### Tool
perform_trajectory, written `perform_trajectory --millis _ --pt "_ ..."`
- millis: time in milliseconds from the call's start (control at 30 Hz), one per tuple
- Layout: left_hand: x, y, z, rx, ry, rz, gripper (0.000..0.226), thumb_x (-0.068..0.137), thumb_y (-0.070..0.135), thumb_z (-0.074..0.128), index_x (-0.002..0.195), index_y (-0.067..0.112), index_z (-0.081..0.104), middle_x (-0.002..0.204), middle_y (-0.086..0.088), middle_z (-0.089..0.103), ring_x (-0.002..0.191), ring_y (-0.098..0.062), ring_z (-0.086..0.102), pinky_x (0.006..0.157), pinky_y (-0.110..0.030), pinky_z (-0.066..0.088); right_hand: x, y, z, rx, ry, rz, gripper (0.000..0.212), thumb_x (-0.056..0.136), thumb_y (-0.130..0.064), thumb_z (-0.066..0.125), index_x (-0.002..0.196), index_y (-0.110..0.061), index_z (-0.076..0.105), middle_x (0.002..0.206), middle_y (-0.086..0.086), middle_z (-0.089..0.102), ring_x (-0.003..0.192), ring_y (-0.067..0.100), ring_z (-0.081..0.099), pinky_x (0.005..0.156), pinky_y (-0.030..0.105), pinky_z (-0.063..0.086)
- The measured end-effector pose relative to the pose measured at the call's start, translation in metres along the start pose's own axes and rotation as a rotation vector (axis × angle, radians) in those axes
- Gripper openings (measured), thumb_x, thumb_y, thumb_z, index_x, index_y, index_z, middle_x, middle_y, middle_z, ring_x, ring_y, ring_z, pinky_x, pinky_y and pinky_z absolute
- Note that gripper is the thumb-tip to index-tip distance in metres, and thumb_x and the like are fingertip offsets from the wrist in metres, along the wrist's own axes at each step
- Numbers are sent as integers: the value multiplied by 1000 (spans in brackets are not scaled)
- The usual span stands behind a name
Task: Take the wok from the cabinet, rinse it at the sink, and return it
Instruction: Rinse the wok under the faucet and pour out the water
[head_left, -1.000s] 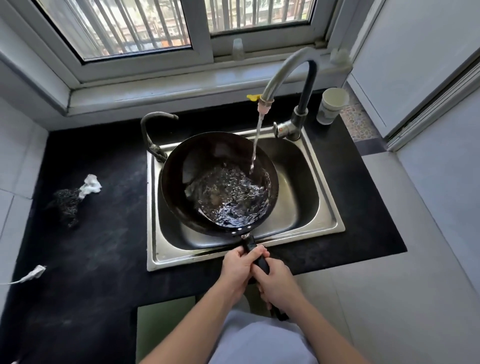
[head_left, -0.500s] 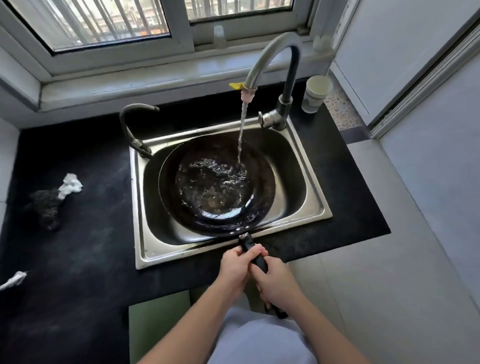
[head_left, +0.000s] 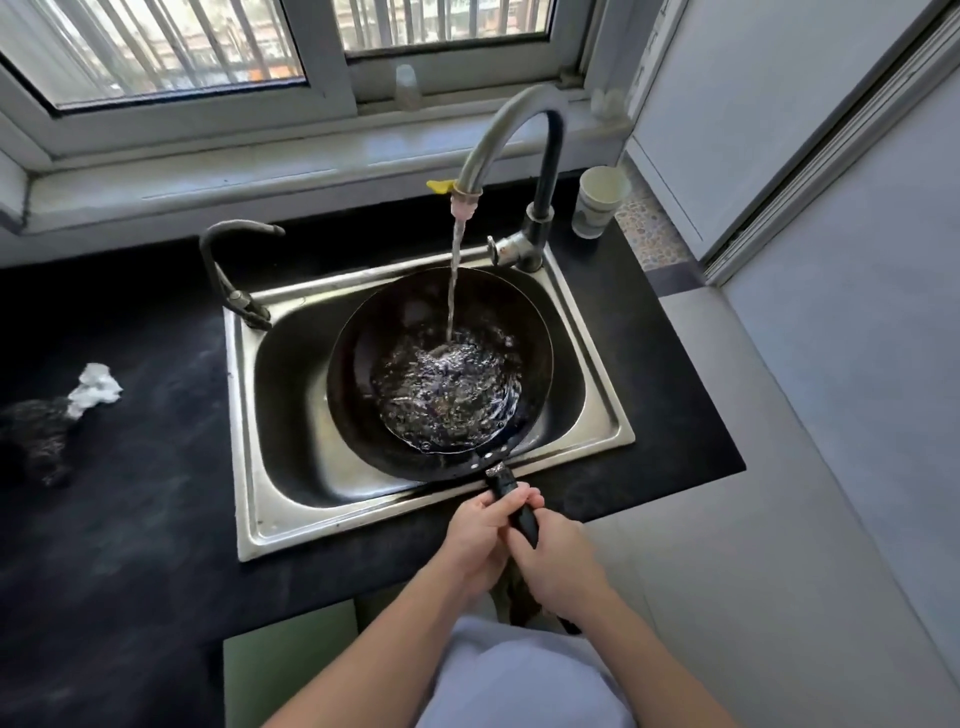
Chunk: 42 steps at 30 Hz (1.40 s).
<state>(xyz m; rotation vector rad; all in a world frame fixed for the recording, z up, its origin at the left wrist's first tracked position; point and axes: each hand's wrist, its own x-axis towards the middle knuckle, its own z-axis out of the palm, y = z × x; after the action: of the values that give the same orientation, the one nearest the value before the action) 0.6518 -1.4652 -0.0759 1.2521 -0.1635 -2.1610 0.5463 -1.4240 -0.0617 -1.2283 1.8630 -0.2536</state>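
Note:
A black wok (head_left: 363, 374) sits in the right part of the steel sink (head_left: 249, 415), holding churning water. Its black handle (head_left: 511, 501) sticks out over the sink's front rim toward me. My left hand (head_left: 480, 540) and my right hand (head_left: 558, 564) are both wrapped around that handle, left nearer the wok. A tall curved faucet (head_left: 519, 119) pours a stream of water (head_left: 454, 280) into the wok's far side.
A black counter (head_left: 130, 519) surrounds the sink. A dark scrubber (head_left: 36, 436) and crumpled white paper (head_left: 96, 387) lie at the left. A second small tap (head_left: 228, 270) stands at the sink's back-left corner, and a paper cup (head_left: 597, 200) beside the faucet. Grey floor lies right.
The wok was tilted up at the left of the sink; it has levelled out and shifted right, under the stream. Both hands kept hold of the handle.

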Motion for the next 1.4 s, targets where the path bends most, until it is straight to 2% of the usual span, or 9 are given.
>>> perform_trajectory --millis 267,367,500,667,933,1100,1200,1300,1400 --pt "4 -4 -1 -6 -67 -45 20 94 7 60 110 -5 62 88 -11 67 79 -18 65 73 -26 55 -6 0 -2 5 45 4 26 92 -36 59 102 -13 66 89 6 74 85 24 69 76 41 57" --pt "7 -6 -1 -16 -65 -58 22 93 7 61 112 -6 61 88 -12 67 81 -19 64 73 -26 55 -7 1 -4 19 31 15 24 94 -36 58 101 -14 66 86 2 71 80 19 67 71 35 56" --pt "10 -3 -1 -14 -56 -53 17 94 6 60 107 -5 63 88 -12 66 80 -18 65 74 -26 56 -2 -1 -6 -6 25 13 20 96 -36 58 92 -17 62 81 -3 63 71 12 58 60 25 43" --pt "16 7 5 -4 -47 -25 13 96 8 57 100 -1 65 86 -9 66 78 -17 63 73 -24 54 12 -6 -12 -34 11 9 27 96 -40 57 99 -13 64 93 6 72 86 23 67 68 31 47" --pt "13 17 -3 41 -33 13 14 97 12 57 103 1 62 90 -7 64 77 -16 62 67 -24 52 21 -16 -4 -33 -23 14 28 94 -40 58 102 -14 65 95 6 73 89 24 69 80 40 57" --pt "3 10 -13 28 -11 -1 17 95 8 59 106 -4 64 88 -9 67 78 -18 65 74 -25 55 8 -14 5 -18 -15 9 26 96 -36 59 99 -12 67 87 2 69 78 18 63 68 29 48" --pt "-1 5 -17 23 -18 -6 17 94 8 60 106 -4 64 89 -10 68 80 -19 66 77 -26 55 -1 -12 10 25 -11 8 21 95 -34 60 95 -14 67 80 -2 67 76 17 66 68 31 53" --pt "-1 2 -17 23 -34 -9 19 94 8 61 108 -3 65 90 -10 69 83 -19 66 78 -26 56 -5 -8 9 28 8 3 21 96 -33 60 97 -14 67 82 -1 69 75 12 65 62 24 50" --pt "2 1 -11 13 -32 -21 19 94 7 61 108 -4 65 90 -11 70 82 -18 67 77 -26 57 -5 -6 4 24 30 -4 22 96 -33 60 99 -13 68 88 1 72 79 15 66 62 24 46"
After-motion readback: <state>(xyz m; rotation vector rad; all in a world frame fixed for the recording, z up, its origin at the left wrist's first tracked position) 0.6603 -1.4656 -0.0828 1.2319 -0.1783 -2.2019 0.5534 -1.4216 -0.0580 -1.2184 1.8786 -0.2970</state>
